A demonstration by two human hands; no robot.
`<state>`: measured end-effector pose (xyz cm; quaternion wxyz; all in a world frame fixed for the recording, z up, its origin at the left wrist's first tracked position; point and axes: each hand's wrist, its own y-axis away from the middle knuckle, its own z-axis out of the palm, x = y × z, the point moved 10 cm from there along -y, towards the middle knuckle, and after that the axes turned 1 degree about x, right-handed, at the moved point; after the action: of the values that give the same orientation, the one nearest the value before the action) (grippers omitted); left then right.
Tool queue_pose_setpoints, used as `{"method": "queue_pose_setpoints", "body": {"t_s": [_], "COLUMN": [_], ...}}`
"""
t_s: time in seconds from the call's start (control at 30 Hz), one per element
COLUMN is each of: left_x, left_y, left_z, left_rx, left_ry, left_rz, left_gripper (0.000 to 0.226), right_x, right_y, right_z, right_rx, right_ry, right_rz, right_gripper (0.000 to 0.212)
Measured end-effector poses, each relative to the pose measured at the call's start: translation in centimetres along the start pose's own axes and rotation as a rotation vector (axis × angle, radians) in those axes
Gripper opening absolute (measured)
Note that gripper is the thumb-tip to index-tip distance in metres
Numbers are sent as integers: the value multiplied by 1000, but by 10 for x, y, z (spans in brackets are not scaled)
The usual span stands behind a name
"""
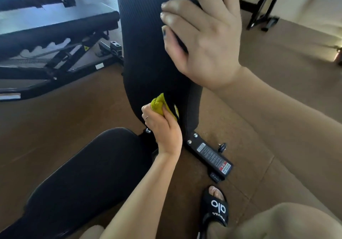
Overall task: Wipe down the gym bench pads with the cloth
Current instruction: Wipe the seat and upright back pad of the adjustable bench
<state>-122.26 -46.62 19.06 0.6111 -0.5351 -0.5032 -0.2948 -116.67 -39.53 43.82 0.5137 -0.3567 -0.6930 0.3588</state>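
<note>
Brown rubber flooring [77,109] spreads under a black adjustable bench whose back pad [148,44] is raised steeply, with the seat pad [83,174] lying low in front of it. The person leans over from the seat end. Their right hand [207,38] wraps over the back pad's right edge, fingers curled onto the ribbed face and the palm against the side, most likely to steady the pad against the push of wiping. Their left hand [162,125] clenches a bunched yellow-green cloth [161,104] and presses it to the bottom of the back pad, just above the gap where the two pads meet. That low corner by the hinge is probably a spot where grime gathers.

Room for the stroke looks best upward: the pad's face is bare from the cloth to the right hand's fingers. Downward the cloth soon meets the pad's lower edge, the frame bolts [148,130] and the labelled base bar [212,155], so a careless swipe could snag on metal. The person's foot in a black slide sandal [216,207] stands just beside that bar. A second bench [55,40] sits well apart on the left, leaving that side open for the elbow.
</note>
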Motion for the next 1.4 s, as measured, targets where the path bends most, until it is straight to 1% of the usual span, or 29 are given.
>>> {"method": "queue_pose_setpoints", "body": {"t_s": [0.07,0.1,0.17,0.23,0.27,0.33,0.4,0.5,0.57,0.7,0.8,0.83,0.9,0.93,1.0,1.07,1.13,1.2,1.27,1.3,1.4], "left_x": [1,9,37,56,59,48,13,-29,-26,18,11,-3,-36,-46,-43,-20,-2,-3,-18,-29,-58], "left_y": [-2,-7,-23,-34,-34,-19,5,22,16,-7,-6,0,13,18,19,15,12,16,21,24,25], "left_z": [-2,-2,0,4,4,3,2,-3,-5,-4,2,3,-2,-5,-9,-5,0,2,3,2,-6], "left_rx": [17,27,31,29,31,22,-10,-13,2,35,22,0,-16,-13,22,49,42,24,-5,-5,37], "left_ry": [-8,1,84,186,190,102,6,-47,-38,102,150,131,42,10,3,56,101,93,46,19,13], "left_rz": [-46,-38,41,100,126,170,104,-24,-32,66,83,58,-24,-69,-119,-86,-8,45,59,35,-137], "left_gripper": [28,27,28,36,38,32,22,25,25,17,9,10,21,20,23,24,18,16,18,20,25], "right_x": [-2,-3,-11,-25,-29,-31,-27,-28,-32,-30,-30,-30,-28,-28,-28,-27,-26,-27,-27,-27,-27], "right_y": [2,6,24,51,63,75,74,76,81,84,84,84,84,84,85,85,84,85,86,86,85], "right_z": [2,3,7,12,14,17,17,19,21,22,21,21,22,22,21,20,20,19,19,20,21], "right_rx": [-2,-18,-111,-250,-302,-347,-330,-305,-298,-248,-204,-192,-178,-178,-167,-141,-122,-107,-90,-88,-81], "right_ry": [47,56,60,56,50,17,-18,-52,-63,-94,-149,-162,-172,-178,-194,-200,-212,-223,-206,-197,-171], "right_rz": [77,116,170,157,133,111,136,190,215,249,311,330,346,348,352,367,373,377,379,379,380], "right_gripper": [25,27,33,40,43,45,44,45,45,45,43,42,41,41,41,41,40,40,40,40,40]}}
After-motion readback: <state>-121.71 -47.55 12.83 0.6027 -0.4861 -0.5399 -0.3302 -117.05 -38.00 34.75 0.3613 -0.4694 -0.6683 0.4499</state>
